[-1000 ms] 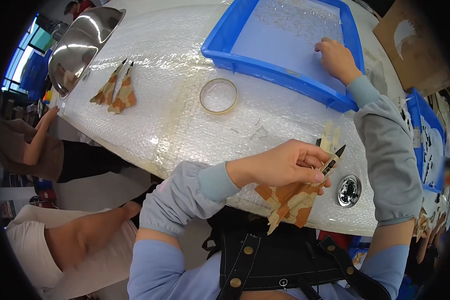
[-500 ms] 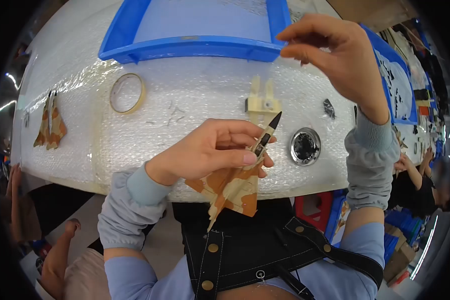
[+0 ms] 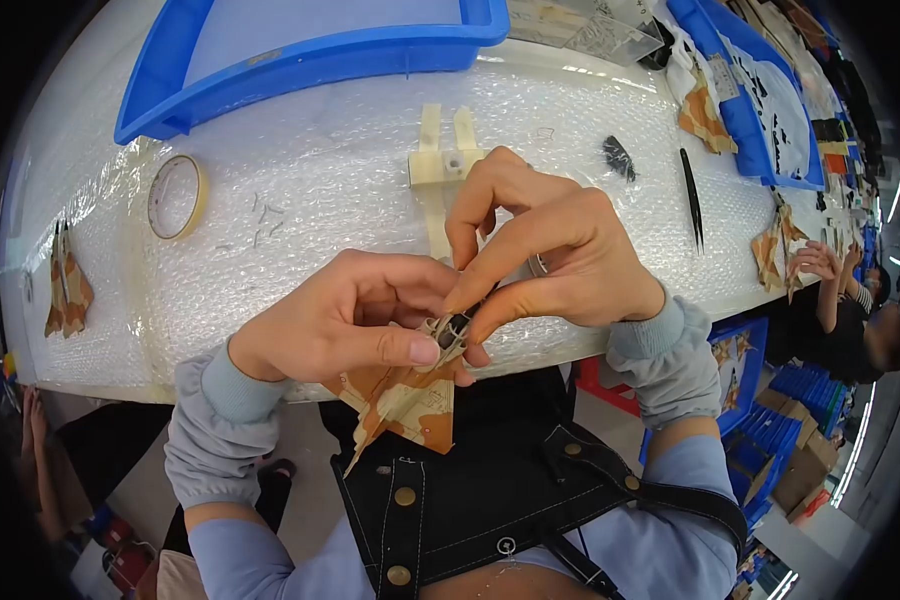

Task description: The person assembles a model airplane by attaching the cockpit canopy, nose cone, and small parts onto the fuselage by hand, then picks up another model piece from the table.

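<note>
My left hand (image 3: 355,315) is closed round the front part of a tan and orange camouflage model jet (image 3: 405,400), whose tail points down toward my apron. The fingers of my right hand (image 3: 560,255) are pinched at the jet's dark cockpit area, touching it; whatever small piece they may hold is too hidden to name. Just beyond my hands lies a cream-coloured fixture (image 3: 440,168) with two prongs. A metal dish is mostly covered by my right hand.
A blue tray (image 3: 320,62) stands at the back, with a tape roll (image 3: 178,197) before it. Two camouflage pieces (image 3: 68,290) lie far left. Black tweezers (image 3: 692,200) and a small black bag (image 3: 618,158) lie right. Another person's hand (image 3: 818,262) shows at far right.
My right hand has come from the blue tray down to the jet, its fingers now at the cockpit. My left hand still holds the jet. The view has shifted to the right.
</note>
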`<act>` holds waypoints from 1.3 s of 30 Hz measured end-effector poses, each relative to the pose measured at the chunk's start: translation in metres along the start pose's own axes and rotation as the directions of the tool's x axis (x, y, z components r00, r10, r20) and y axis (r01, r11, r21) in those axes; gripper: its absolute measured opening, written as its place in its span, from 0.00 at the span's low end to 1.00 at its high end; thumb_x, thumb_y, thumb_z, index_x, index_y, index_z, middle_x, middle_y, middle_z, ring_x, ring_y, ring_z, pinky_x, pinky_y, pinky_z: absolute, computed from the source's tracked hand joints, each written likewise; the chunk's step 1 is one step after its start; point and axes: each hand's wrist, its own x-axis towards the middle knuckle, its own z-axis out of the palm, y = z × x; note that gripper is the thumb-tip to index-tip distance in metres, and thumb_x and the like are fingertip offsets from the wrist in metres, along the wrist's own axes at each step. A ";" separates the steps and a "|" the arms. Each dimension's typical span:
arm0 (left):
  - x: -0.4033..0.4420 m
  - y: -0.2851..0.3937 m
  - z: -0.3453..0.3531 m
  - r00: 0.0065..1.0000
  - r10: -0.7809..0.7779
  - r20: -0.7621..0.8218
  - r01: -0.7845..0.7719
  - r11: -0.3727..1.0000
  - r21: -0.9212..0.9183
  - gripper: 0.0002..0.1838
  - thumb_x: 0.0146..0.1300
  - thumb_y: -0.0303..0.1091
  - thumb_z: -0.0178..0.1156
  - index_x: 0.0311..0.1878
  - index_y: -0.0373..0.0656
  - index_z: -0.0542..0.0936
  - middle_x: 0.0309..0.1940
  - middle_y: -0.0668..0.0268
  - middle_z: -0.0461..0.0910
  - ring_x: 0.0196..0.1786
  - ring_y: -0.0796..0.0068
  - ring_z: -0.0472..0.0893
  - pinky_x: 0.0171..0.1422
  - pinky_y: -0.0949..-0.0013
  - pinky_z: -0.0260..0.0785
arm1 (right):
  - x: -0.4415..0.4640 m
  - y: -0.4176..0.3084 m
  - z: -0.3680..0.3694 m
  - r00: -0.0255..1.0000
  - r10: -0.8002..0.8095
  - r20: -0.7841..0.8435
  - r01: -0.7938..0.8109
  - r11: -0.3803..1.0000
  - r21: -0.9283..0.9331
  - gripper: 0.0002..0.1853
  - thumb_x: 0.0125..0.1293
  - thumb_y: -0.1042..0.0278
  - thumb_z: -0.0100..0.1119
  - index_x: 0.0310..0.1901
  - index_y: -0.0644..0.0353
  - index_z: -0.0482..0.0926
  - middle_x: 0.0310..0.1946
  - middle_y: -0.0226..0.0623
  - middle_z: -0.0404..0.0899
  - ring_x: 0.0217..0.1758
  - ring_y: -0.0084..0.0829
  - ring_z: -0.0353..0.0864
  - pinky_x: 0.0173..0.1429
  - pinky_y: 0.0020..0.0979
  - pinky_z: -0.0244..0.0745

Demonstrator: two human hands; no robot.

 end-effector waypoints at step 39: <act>0.001 -0.002 0.001 0.986 0.007 -0.169 0.004 0.998 0.061 0.18 0.64 0.28 0.59 0.55 0.28 0.73 0.42 0.51 0.82 0.46 0.61 0.84 0.56 0.60 0.75 | -0.002 0.004 0.001 0.999 0.044 0.006 -0.044 0.999 0.026 0.12 0.46 0.79 0.72 0.35 0.60 0.85 0.35 0.37 0.76 0.37 0.30 0.75 0.40 0.28 0.69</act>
